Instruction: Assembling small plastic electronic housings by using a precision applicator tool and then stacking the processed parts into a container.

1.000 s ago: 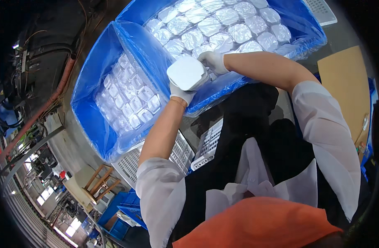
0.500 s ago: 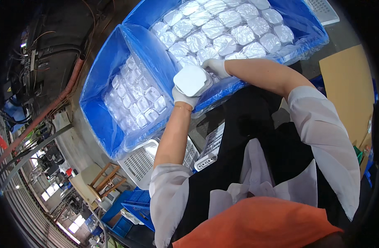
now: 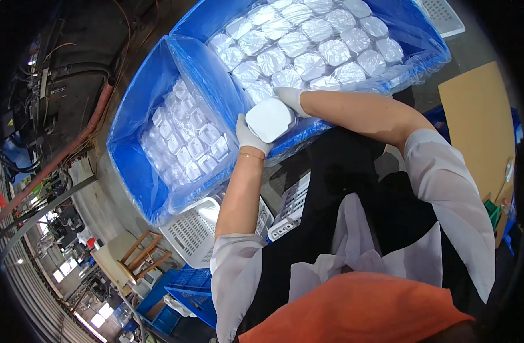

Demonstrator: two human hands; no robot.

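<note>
My left hand point(image 3: 251, 137), in a white glove, is closed round the near left side of a white, rounded-square plastic piece point(image 3: 270, 119). A further layer shows under its right edge, so it may be a short stack. At its far right edge lies my right hand point(image 3: 291, 100), also gloved, fingers bent against the piece and partly hidden. Both hands are over the near edge of a large blue bin point(image 3: 413, 35) lined with clear film. Inside, similar white pieces point(image 3: 309, 66) lie in rows under clear plastic.
A second lined blue bin point(image 3: 124, 123) at the left holds smaller white parts point(image 3: 184, 137). White perforated baskets point(image 3: 187, 228) stand below it. Further left are a wooden stool point(image 3: 144, 257) and a blue crate point(image 3: 196, 288). Cardboard point(image 3: 476, 128) leans at the right.
The white piece has moved slightly right and nearer to me, and its top has turned to face up more. My right hand has shifted a little left and nearer.
</note>
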